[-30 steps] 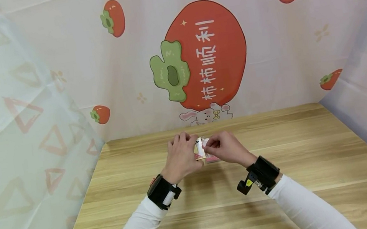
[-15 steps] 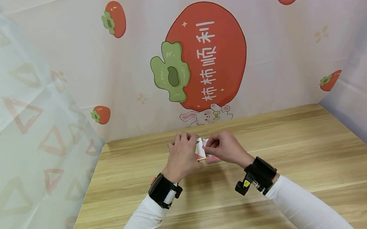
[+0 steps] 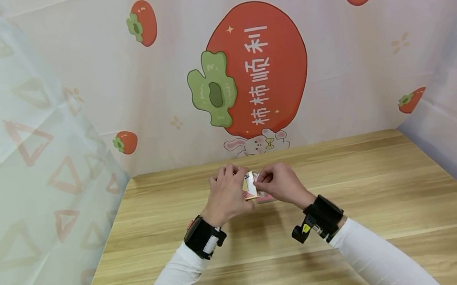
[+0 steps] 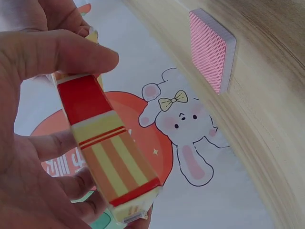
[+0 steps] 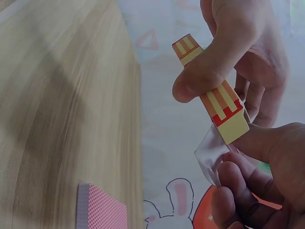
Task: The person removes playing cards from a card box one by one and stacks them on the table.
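Note:
My left hand holds a small playing card box along its narrow sides, thumb on the near side and fingers on the far side. Red, yellow and orange stripes run along that side, and a letter A shows on its white face in the head view. At the box's end, my right hand pinches clear plastic film, which sticks out loosely there. Its thumb and fingertips are right at the box's edge. A deck of playing cards with a pink checked back lies on the table below the hands.
The wooden table stretches out around the hands. Behind it hangs a pale cloth printed with persimmons and a rabbit, and more cloth closes off the left and right sides.
Both hands stay nearly in place around the card box. The box has shifted very slightly to the right, and the right wrist has drawn in a little to the left.

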Demonstrator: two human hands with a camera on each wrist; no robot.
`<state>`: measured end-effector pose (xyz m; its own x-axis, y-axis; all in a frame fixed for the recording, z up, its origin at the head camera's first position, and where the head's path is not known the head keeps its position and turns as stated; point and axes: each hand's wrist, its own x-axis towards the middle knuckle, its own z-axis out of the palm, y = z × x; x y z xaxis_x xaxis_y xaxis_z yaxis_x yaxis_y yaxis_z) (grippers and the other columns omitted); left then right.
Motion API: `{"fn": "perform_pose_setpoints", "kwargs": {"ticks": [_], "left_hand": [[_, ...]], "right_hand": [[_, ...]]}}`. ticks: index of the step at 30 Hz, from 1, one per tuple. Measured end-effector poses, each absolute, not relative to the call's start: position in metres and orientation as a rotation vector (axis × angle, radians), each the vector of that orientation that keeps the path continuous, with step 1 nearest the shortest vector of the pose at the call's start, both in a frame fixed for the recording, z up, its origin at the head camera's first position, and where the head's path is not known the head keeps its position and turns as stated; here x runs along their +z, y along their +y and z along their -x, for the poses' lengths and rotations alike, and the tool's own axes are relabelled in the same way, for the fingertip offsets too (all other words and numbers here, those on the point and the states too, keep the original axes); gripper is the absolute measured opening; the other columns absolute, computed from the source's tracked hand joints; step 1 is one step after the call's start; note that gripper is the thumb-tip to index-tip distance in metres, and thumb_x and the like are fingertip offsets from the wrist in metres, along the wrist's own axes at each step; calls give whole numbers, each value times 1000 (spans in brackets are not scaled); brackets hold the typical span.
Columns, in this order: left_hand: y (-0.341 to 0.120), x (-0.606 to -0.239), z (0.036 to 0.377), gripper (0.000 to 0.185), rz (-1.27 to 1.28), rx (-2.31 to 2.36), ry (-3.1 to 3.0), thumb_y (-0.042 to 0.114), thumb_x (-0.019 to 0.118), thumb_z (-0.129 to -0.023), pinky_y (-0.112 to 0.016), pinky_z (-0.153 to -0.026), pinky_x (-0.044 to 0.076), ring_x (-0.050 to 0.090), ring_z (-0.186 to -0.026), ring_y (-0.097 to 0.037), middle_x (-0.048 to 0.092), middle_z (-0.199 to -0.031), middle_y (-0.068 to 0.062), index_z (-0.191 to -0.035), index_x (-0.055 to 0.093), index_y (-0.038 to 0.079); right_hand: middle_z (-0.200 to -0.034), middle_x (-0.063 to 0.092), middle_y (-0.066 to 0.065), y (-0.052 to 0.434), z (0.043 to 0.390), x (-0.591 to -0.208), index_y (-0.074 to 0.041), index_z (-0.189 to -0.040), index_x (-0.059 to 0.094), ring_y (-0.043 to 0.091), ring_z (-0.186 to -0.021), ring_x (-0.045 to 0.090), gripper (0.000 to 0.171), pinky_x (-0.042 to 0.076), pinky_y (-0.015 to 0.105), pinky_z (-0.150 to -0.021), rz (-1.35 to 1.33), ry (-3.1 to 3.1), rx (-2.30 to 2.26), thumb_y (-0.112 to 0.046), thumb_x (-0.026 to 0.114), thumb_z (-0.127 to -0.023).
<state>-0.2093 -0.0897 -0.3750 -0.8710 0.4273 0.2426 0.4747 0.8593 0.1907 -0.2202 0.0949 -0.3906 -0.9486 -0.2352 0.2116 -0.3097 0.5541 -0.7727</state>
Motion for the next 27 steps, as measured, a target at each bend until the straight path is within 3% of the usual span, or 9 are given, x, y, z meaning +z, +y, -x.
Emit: {"fn": "perform_pose_setpoints", "kwargs": {"ticks": [11,17,27], "left_hand": [[-90,-376,211,75,689,-355,-2868,22,91,-62,-57,-86,41,50,-111,-31,55,-119,-9,-130,61,10],[-91,-375,212,74,675,-374,-2887,13,87,-62,-57,-87,39,49,-112,-31,55,-120,-9,-131,61,9],[-94,-375,213,74,640,-411,-2908,11,87,-61,-55,-85,38,47,-107,-29,53,-116,-9,-130,62,11]], "right_hand": [[-69,64,1,100,220,-391,-7,-78,73,15,-59,55,16,43,29,-52,-470,-2710,1449,-17,82,-86],[-70,63,4,105,220,-389,-8,-79,72,16,-60,52,19,40,30,-54,-435,-2740,1512,-22,82,-87],[-73,62,5,119,221,-390,-6,-84,71,19,-66,51,21,40,33,-59,-350,-2772,1577,-24,81,-88]]}}
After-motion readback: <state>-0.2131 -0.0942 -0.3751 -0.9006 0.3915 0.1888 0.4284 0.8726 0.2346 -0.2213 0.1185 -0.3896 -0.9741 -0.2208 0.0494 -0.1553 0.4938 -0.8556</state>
